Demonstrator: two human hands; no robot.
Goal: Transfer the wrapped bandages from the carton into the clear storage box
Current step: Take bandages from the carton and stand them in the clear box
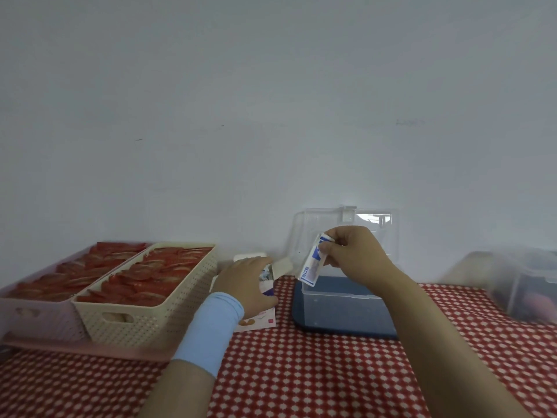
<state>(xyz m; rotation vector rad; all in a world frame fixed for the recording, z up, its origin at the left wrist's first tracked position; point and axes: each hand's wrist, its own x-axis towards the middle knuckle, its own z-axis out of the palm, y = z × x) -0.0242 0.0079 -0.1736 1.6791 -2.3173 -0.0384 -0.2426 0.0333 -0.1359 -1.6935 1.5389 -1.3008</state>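
Counting from my feed: two hands, one carton, one clear storage box, two baskets, plus one blurry clear bin off to the side.

My left hand (245, 282) is wrapped around the carton (261, 309), fingers curled closed on it, holding it upright on the surface with its top flaps open. There's a light blue wristband (212, 327) on that arm. I can see a bit of wrapper peeking out of the carton's open top, but can't tell how many are in there.

My right hand (354, 256) has its fingers pinched on the top end of a white-and-blue wrapped bandage (313, 262). Looks like a small bunch rather than one, can't count them. It hangs over the left rim of the clear storage box (343, 306), not inside it. The box's lid (346, 227) stands open against the wall, and the box sits on a dark blue tray (301, 318).

On the left, a cream basket (144, 315) and a pinkish basket (36, 318) sit side by side, touching, both full of red packets. The blurry bin (524, 291) is on the far right.

The surface (301, 372) has a red cloth with a white diamond pattern. Behind everything is a plain pale wall (271, 101) with a few faint marks.
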